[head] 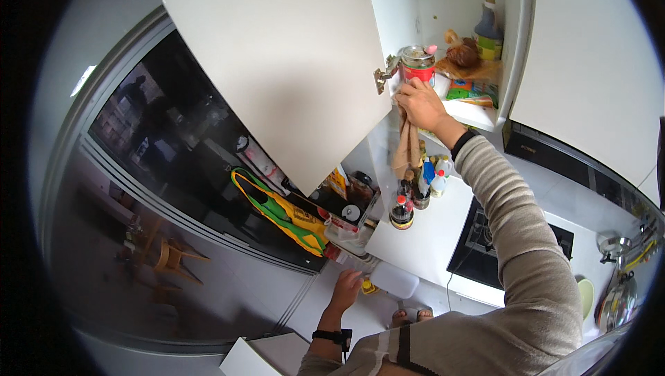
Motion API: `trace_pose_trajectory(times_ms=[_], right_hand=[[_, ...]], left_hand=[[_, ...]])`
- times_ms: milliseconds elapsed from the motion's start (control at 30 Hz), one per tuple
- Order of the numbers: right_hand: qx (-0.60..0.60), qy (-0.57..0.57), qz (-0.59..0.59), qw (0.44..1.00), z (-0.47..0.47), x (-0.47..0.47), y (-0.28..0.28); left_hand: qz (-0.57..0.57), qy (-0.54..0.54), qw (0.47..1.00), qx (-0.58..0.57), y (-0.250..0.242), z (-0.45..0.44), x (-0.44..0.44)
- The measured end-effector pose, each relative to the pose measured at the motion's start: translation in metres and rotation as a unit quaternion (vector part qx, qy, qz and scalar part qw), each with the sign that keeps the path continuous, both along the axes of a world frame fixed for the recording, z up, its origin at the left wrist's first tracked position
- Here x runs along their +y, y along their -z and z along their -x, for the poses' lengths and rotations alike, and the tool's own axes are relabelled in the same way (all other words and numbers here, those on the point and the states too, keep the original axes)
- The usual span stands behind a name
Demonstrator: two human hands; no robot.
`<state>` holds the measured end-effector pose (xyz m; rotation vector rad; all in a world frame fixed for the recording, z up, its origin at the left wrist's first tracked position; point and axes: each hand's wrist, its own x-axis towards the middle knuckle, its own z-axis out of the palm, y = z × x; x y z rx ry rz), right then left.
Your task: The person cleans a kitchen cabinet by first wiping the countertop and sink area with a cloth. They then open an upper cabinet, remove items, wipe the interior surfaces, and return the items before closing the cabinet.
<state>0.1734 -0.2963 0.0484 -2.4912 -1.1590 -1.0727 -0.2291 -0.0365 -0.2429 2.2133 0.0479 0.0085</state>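
Note:
My right hand (pixel 420 103) is raised to the bottom shelf of a wall cupboard, its fingers closed on a brown cloth (pixel 407 142) that hangs down below them. Just behind the fingers stands a glass jar with a red label (pixel 418 66) and a clear lid. My left hand (pixel 347 288) is low down by my side, holding nothing, its fingers apart. Beside the jar in the cupboard are a tied bag of brown food (pixel 462 53), a bottle with a yellow-green label (pixel 488 33) and a green packet (pixel 470 91).
The open cupboard door (pixel 291 64) fills the upper left. Below are sauce bottles (pixel 401 213) on the white counter (pixel 421 241), a black gas hob (pixel 478 243) and a range hood (pixel 571 160). A rack (pixel 358 215) with jars and a yellow-green bag (pixel 283 215) stand by the glass door.

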Motion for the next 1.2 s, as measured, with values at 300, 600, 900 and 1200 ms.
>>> trace_pose_trajectory(times_ms=[300, 600, 900, 1200], right_hand=[[0.016, -0.033, -0.010, 0.999, -0.004, 0.005, -0.003], [0.013, 0.004, -0.025, 1.000, -0.002, 0.012, -0.001], [-0.001, -0.031, 0.042, 0.999, 0.002, -0.017, -0.006], [0.007, -0.071, 0.018, 0.997, 0.001, -0.018, -0.009]], left_hand=[[0.014, -0.011, 1.000, 0.003, 0.009, -0.003, 0.000], [0.054, -0.003, 0.999, -0.004, 0.018, -0.004, 0.001], [0.009, 0.028, 1.000, 0.006, 0.011, -0.015, -0.013], [-0.056, 0.099, 0.991, -0.073, 0.018, -0.020, -0.018]])
